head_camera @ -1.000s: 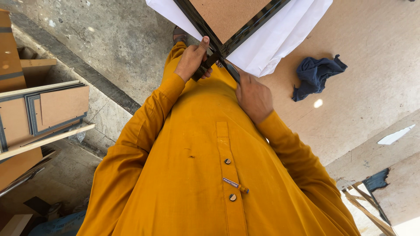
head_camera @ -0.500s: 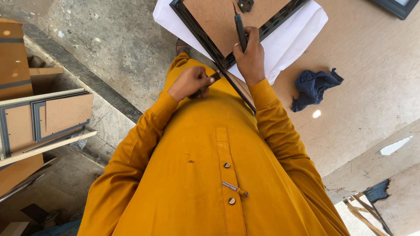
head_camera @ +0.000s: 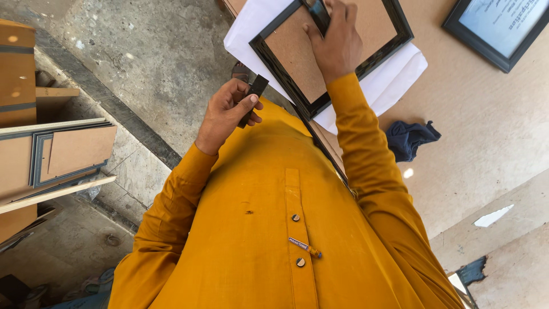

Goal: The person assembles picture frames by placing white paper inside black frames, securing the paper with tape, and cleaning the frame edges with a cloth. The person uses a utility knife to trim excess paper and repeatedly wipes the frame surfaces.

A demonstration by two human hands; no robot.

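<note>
A black picture frame (head_camera: 274, 63) lies face down with its brown backing board (head_camera: 297, 54) up, on white paper (head_camera: 394, 74) over a brown work surface (head_camera: 486, 131). My right hand (head_camera: 337, 43) rests on the backing board and grips a dark, slim tool (head_camera: 316, 11) that runs off the top edge. My left hand (head_camera: 226, 114) is off the frame's near left corner, held over the floor, and pinches a small black rectangular piece (head_camera: 254, 91). My mustard-yellow sleeves and shirt fill the lower half of the view.
A second black-framed picture (head_camera: 503, 31) lies at the top right. A dark blue cloth (head_camera: 412, 137) sits right of my right forearm. Stacked frames and boards (head_camera: 57, 154) stand at the left over the concrete floor (head_camera: 143, 51). A white scrap (head_camera: 492, 216) lies lower right.
My right hand has moved from the frame's near edge up onto the backing board with the tool. My left hand has drawn away to the left, holding the small black piece.
</note>
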